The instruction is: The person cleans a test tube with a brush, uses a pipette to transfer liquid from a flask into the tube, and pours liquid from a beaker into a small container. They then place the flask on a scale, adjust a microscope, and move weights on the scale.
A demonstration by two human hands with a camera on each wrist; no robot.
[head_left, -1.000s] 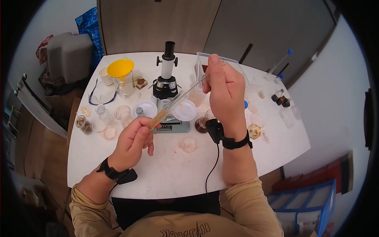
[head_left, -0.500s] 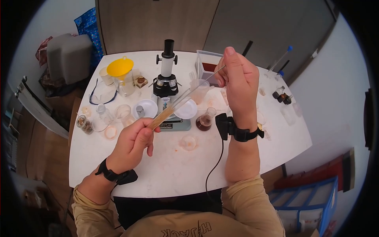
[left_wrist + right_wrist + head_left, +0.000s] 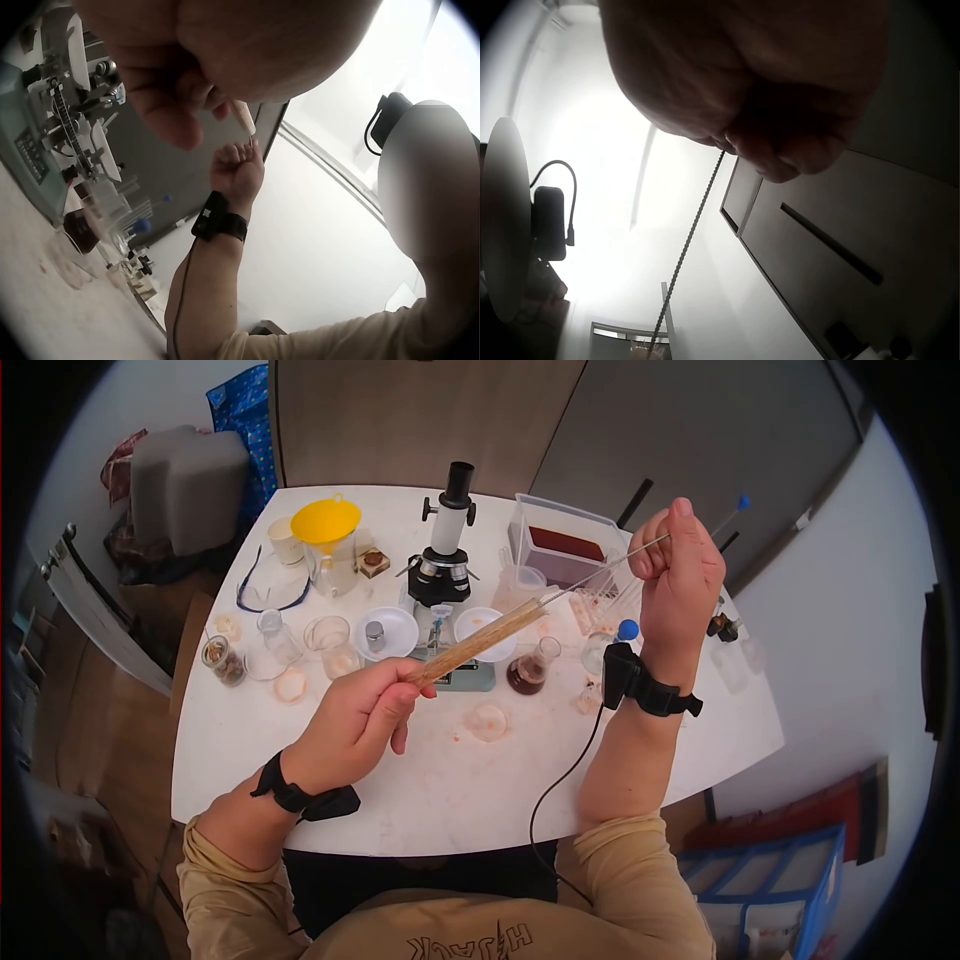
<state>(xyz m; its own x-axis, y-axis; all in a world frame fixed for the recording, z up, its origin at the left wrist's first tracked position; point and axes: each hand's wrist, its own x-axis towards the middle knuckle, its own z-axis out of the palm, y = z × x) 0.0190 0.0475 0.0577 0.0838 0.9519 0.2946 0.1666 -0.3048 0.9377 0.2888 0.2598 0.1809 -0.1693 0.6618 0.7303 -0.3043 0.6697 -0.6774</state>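
Gripping the near end of a slim tube (image 3: pixel 483 642), the left hand (image 3: pixel 352 718) was clamped round it at 8 o'clock from the tube's middle. The tube slanted towards 2 o'clock, raised over the bench (image 3: pixel 450 800), with the microscope (image 3: pixel 452 530) near 12 o'clock and the flask (image 3: pixel 527 674) of dark liquid near 4 o'clock. At 2 o'clock the right hand (image 3: pixel 682 570) had its fingers curled tight on the twisted wire (image 3: pixel 605 570) that ran into the tube's far end. The tan filling looked like brush bristles, though its makeup was hard to tell. The tube probably weighed little and, if glass, was stiff, brittle and slippery when wet; it called for a snug, gentle hold near the near end. The thin wire seemed springy, best pinched well back and kept in line.
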